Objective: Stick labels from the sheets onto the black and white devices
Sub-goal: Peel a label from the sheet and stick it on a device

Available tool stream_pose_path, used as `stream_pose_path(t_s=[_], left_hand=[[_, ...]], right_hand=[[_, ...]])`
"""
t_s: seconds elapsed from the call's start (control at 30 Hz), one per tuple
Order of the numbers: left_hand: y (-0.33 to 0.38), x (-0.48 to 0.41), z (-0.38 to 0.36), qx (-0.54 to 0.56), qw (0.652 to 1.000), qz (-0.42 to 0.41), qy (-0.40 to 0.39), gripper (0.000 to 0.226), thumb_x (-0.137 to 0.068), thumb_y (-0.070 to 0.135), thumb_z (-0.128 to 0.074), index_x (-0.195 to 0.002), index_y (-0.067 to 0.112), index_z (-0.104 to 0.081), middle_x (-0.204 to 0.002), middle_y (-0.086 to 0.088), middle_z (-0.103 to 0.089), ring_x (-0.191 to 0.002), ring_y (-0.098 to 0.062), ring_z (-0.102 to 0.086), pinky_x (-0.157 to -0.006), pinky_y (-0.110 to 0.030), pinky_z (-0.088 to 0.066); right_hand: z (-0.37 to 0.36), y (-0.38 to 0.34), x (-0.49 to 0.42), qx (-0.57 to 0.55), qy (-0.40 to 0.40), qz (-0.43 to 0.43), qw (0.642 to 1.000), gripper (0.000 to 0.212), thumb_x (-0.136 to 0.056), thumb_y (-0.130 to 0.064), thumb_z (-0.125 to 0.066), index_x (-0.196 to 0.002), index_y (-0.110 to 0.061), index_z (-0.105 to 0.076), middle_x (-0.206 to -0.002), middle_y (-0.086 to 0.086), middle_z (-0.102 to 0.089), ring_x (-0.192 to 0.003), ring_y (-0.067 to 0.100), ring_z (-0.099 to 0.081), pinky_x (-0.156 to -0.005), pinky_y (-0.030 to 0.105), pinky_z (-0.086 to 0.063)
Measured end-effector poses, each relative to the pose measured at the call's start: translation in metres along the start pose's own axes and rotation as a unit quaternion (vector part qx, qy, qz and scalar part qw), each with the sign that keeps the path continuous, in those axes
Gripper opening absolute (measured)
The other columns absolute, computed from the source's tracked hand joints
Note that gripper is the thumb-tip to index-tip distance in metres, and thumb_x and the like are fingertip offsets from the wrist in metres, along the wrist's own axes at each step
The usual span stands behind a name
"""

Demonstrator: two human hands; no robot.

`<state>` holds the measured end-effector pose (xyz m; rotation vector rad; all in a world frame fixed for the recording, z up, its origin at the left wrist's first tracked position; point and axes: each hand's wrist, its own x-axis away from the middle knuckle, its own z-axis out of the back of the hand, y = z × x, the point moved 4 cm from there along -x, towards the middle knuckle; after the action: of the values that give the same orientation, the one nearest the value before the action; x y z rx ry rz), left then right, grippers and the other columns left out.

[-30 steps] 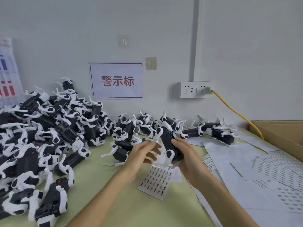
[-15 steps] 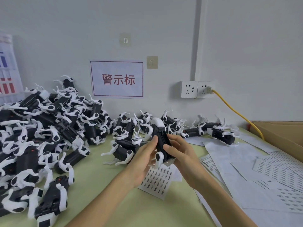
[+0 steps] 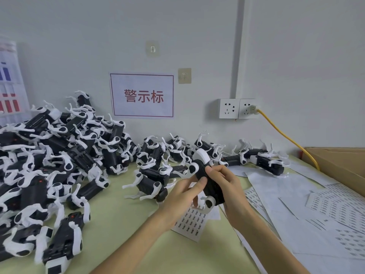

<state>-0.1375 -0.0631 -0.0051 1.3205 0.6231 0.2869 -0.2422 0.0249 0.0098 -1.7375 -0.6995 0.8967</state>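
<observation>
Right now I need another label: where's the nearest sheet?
Head view, centre: the sheet lies on the table just under the held device, left of the other sheets.

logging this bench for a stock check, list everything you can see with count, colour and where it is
held device: one, black and white, over the label sheet
device pile: too many to count, black and white, left and back of table
label sheet: one, white, under the hands
loose sheets: several, white, right of table
cardboard box: one, brown, far right
wall sign: one, white with red characters, wall
sockets: two, white, wall
cable: one, yellow, plugged into right socket
hooks: two, wall above sign
table: one, pale green
left hand: grips held device
right hand: grips held device
</observation>
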Motion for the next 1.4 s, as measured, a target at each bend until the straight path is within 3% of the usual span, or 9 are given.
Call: stream_pose_path(t_s=[0.1,0.27,0.4,0.7,0.83,0.9,1.03,1.23,1.4], left_hand=[[0.003,0.002,-0.002,-0.018,1.0,0.008,-0.021,0.021,-0.087,0.061,-0.059,-0.09,0.047,-0.074,-0.069,0.025,-0.061,-0.065,-0.006,-0.051,-0.068,-0.015,-0.047],[0.006,0.003,0.003,0.007,0.999,0.006,-0.044,0.035,-0.082,0.064,-0.064,-0.094,0.035,-0.079,-0.09,0.012,-0.074,-0.081,-0.012,-0.064,-0.083,-0.021,-0.05],[0.007,0.002,0.005,0.055,0.998,0.004,-0.026,0.044,-0.087,0.061,-0.061,-0.117,0.032,-0.075,-0.12,-0.011,-0.073,-0.112,-0.032,-0.066,-0.107,-0.039,-0.046],[0.004,-0.003,0.014,0.26,0.964,0.026,0.045,0.053,-0.093,0.055,-0.058,-0.125,0.016,-0.074,-0.117,-0.02,-0.07,-0.104,-0.026,-0.069,-0.099,-0.045,-0.054],[-0.002,-0.005,0.017,0.258,0.96,0.045,0.096,0.052,-0.09,0.059,-0.053,-0.117,0.022,-0.078,-0.109,-0.007,-0.078,-0.12,-0.025,-0.066,-0.118,-0.049,-0.037],[-0.004,-0.006,0.023,0.214,0.968,0.06,0.118,0.059,-0.087,0.066,-0.052,-0.121,0.023,-0.075,-0.116,-0.002,-0.077,-0.123,-0.019,-0.065,-0.12,-0.044,-0.03],[0.001,-0.006,0.032,0.225,0.965,0.076,0.114,0.049,-0.082,0.056,-0.065,-0.113,0.019,-0.077,-0.118,0.0,-0.076,-0.114,-0.014,-0.07,-0.109,-0.038,-0.041],[-0.001,-0.006,0.031,0.278,0.95,0.118,0.077,0.032,-0.078,0.044,-0.076,-0.096,0.018,-0.074,-0.097,-0.004,-0.074,-0.076,-0.015,-0.071,-0.06,-0.026,-0.054],[-0.006,-0.003,0.033,0.268,0.946,0.159,0.085,0.023,-0.078,0.041,-0.076,-0.082,0.018,-0.071,-0.089,-0.005,-0.063,-0.067,-0.017,-0.061,-0.058,-0.026,-0.047]], right_hand=[[0.004,0.003,-0.001,-0.051,-0.019,-0.058,0.997,0.058,-0.081,-0.045,-0.073,-0.108,0.004,-0.057,-0.098,0.011,-0.061,-0.086,0.023,-0.058,-0.068,0.035,-0.045],[0.005,0.005,-0.003,-0.075,-0.062,-0.114,0.989,0.033,-0.092,-0.04,-0.065,-0.11,-0.012,-0.067,-0.105,0.012,-0.063,-0.093,0.027,-0.06,-0.07,0.039,-0.047],[0.003,0.0,-0.003,-0.055,-0.067,-0.05,0.995,0.021,-0.089,-0.035,-0.064,-0.093,-0.016,-0.072,-0.094,0.009,-0.064,-0.092,0.024,-0.06,-0.079,0.038,-0.046],[-0.003,-0.005,-0.004,0.032,-0.15,0.024,0.988,0.043,-0.091,-0.021,-0.059,-0.133,-0.026,-0.066,-0.132,-0.002,-0.069,-0.116,0.018,-0.067,-0.087,0.03,-0.055],[0.019,-0.003,-0.015,0.067,-0.027,0.006,0.997,0.025,-0.102,-0.028,-0.059,-0.124,-0.032,-0.07,-0.12,-0.007,-0.072,-0.116,0.02,-0.066,-0.089,0.032,-0.05],[0.038,0.003,-0.02,0.244,0.053,0.004,0.968,0.027,-0.101,-0.026,-0.061,-0.127,-0.031,-0.065,-0.122,-0.009,-0.069,-0.118,0.019,-0.063,-0.089,0.033,-0.049],[0.049,0.031,-0.026,0.573,0.031,-0.086,0.815,0.059,-0.098,-0.044,-0.059,-0.151,-0.028,-0.039,-0.15,-0.002,-0.052,-0.137,0.024,-0.047,-0.115,0.044,-0.026],[0.039,0.049,-0.027,0.614,-0.017,-0.083,0.785,0.072,-0.093,-0.05,-0.061,-0.155,-0.03,-0.031,-0.15,-0.006,-0.051,-0.141,0.022,-0.043,-0.121,0.05,-0.017],[0.036,0.043,-0.026,0.559,-0.029,-0.073,0.825,0.069,-0.09,-0.023,-0.069,-0.15,-0.033,-0.038,-0.14,-0.013,-0.058,-0.13,0.013,-0.053,-0.118,0.04,-0.021]])
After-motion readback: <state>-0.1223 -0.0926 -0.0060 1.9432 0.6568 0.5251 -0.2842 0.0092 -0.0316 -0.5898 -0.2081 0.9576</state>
